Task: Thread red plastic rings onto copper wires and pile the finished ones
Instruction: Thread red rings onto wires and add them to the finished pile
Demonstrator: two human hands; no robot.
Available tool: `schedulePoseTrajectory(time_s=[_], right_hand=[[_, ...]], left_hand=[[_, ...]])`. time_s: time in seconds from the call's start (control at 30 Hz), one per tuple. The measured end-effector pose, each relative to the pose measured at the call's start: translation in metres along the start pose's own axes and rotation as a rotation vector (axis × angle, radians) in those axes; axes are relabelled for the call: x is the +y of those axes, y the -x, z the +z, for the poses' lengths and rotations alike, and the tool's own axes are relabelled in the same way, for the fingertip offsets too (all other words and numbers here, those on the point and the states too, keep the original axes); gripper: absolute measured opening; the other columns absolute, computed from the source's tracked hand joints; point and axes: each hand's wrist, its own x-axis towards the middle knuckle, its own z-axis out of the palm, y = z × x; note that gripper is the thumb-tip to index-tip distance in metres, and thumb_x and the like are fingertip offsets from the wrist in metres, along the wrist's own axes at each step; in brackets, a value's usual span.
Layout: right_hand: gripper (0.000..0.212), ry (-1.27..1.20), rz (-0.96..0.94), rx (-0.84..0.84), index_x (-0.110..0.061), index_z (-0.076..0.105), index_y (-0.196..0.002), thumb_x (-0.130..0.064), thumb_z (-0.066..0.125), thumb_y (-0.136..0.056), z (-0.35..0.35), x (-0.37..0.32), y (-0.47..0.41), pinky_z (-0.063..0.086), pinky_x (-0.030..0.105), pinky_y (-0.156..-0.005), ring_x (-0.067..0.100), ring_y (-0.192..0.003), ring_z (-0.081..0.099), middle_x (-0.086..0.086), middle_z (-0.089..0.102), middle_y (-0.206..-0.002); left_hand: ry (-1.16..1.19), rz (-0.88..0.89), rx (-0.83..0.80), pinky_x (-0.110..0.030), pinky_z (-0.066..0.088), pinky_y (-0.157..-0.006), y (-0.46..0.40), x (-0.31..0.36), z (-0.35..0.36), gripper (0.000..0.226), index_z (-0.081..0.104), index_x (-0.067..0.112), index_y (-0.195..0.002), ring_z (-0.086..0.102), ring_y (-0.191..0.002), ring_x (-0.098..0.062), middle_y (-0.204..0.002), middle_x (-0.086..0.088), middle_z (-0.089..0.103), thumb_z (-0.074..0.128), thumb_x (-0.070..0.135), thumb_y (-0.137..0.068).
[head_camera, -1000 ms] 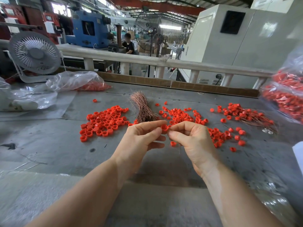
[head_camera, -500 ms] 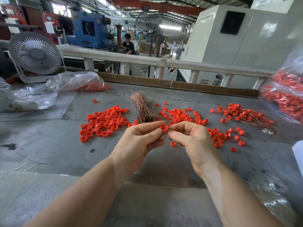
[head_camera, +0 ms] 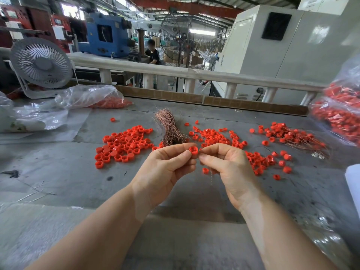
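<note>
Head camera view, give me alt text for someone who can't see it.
Two hands meet above a grey worktable: the left hand pinches a red plastic ring while the right hand pinches something thin beside it. Loose red rings, a copper wire bundle and a pile of ringed wires lie beyond.

The bag of red parts at the right is cut off by the frame edge, as is a white object below it. The wire below the right hand is too thin to trace up into the ring. The left hand hides the wire bundle's near end.
</note>
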Motion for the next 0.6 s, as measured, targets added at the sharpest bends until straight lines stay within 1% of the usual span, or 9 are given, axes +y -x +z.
schedulePoseTrajectory(time_s=[0.13, 0.3, 0.43, 0.5, 0.6], right_hand=[[0.020, -0.006, -0.005, 0.000, -0.024, 0.072, -0.067, -0.008, 0.069, -0.078, -0.0004, 0.0013, 0.0003, 0.045, 0.030, -0.063, 0.006, -0.062, 0.056, -0.002, 0.067, -0.064], [0.019, -0.008, -0.007, -0.007, -0.024, 0.072, -0.067, -0.009, 0.069, -0.079, -0.0002, 0.0030, 0.0001, 0.043, 0.029, -0.062, 0.007, -0.063, 0.056, -0.001, 0.067, -0.065], [0.017, -0.024, -0.005, -0.014, -0.022, 0.072, -0.068, -0.008, 0.070, -0.078, -0.0008, 0.0032, -0.0003, 0.044, 0.028, -0.062, 0.006, -0.064, 0.058, -0.001, 0.068, -0.066], [0.019, -0.044, 0.000, -0.009, -0.023, 0.072, -0.067, -0.007, 0.070, -0.078, -0.0011, 0.0033, -0.0007, 0.046, 0.029, -0.064, 0.009, -0.065, 0.059, 0.000, 0.069, -0.066], [0.023, -0.072, 0.007, 0.000, -0.022, 0.071, -0.066, -0.003, 0.068, -0.079, -0.0011, 0.0031, -0.0008, 0.047, 0.029, -0.064, 0.009, -0.063, 0.059, -0.001, 0.068, -0.065]], left_hand=[[0.032, -0.020, -0.012, -0.016, 0.054, -0.058, 0.0001, -0.0008, -0.0003, 0.019, 0.067, 0.004, -0.090, 0.063, -0.055, -0.007, -0.067, -0.004, 0.069, 0.052, -0.002, -0.081], [0.067, -0.042, -0.041, -0.017, 0.055, -0.060, -0.0004, -0.0013, -0.0022, 0.026, 0.067, 0.004, -0.093, 0.063, -0.057, -0.007, -0.067, -0.005, 0.068, 0.057, 0.004, -0.070], [0.073, -0.051, -0.056, -0.017, 0.055, -0.062, -0.0012, -0.0019, -0.0031, 0.025, 0.068, 0.004, -0.092, 0.063, -0.059, -0.007, -0.068, -0.005, 0.068, 0.057, 0.006, -0.070], [0.082, -0.051, -0.057, -0.017, 0.055, -0.062, -0.0016, -0.0026, -0.0033, 0.023, 0.069, 0.004, -0.089, 0.063, -0.059, -0.007, -0.067, -0.005, 0.067, 0.057, 0.007, -0.070], [0.104, -0.049, -0.049, -0.018, 0.055, -0.062, -0.0024, -0.0034, -0.0039, 0.023, 0.067, 0.003, -0.090, 0.063, -0.060, -0.006, -0.066, -0.004, 0.066, 0.056, 0.007, -0.071]])
